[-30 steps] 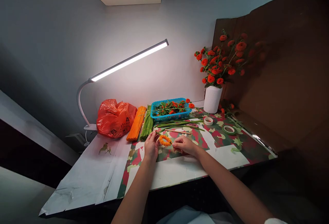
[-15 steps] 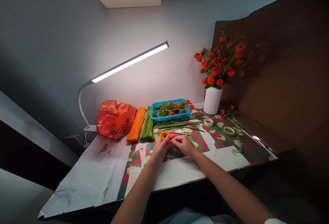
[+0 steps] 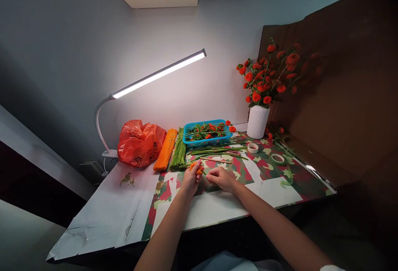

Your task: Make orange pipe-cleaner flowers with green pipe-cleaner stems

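An orange fuzzy flower, looking like bent pipe cleaners, is pinched in my left hand near the middle of the table's front part. My fingers cover part of it. Just to its right, my right hand is closed, thumb against fingertips; whatever thin thing may be between them is too small to make out. A thin wooden stick lies beyond both hands. Behind it, loose green stems are spread across the camouflage-patterned cover.
Along the back stand a red plastic bag, orange pipe cleaners, green pipe cleaners and a blue basket of flowers. To the right are a white vase, white tape and green tape. A lamp shines above.
My left hand has turned the orange flower, so its face no longer points up toward me. My right fingers have drawn slightly away from it to the right.
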`<state>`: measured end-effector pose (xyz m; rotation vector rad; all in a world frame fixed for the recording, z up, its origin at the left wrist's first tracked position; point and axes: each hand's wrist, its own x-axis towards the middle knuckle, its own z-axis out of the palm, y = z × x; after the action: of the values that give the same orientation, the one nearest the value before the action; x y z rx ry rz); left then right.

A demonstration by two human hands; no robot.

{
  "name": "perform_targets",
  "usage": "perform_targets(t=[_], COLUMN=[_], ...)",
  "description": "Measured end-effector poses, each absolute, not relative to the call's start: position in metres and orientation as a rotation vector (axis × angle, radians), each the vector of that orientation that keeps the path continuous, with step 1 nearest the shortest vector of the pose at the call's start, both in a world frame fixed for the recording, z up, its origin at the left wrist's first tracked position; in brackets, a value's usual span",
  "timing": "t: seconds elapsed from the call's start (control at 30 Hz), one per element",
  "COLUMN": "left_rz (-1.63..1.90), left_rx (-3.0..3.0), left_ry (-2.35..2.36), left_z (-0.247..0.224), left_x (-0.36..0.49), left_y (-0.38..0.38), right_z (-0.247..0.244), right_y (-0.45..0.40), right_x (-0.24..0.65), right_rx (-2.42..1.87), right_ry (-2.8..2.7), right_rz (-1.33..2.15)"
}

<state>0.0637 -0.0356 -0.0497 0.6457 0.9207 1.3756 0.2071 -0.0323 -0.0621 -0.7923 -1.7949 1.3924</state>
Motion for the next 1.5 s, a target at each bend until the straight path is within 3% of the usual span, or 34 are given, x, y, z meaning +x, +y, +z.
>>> perform_targets(t=[0.57,0.97,1.17,1.5], left_rz=[1.392,1.445,1.646,1.235], left_rx=[0.593,0.736,0.669,0.706], left_ry=[0.746,0.829,0.848,0.801], left_z=[-0.05,-0.055,-0.051,-0.057], left_x=[0.06,0.063,0.053,0.063], left_y=[-0.036,-0.034,-0.03,-0.038], right_z=[-0.053,-0.057,-0.06,-0.053], right_y=[-0.031,-0.03,-0.033,-0.03], right_x=[0.21,0.207,0.21,0.208], right_rx=[-0.885,-0.812,-0.729,-0.858], right_ry=[-1.687,-1.613,-1.661,-1.622], right_rz=[1.208,1.528,1.74,1.367])
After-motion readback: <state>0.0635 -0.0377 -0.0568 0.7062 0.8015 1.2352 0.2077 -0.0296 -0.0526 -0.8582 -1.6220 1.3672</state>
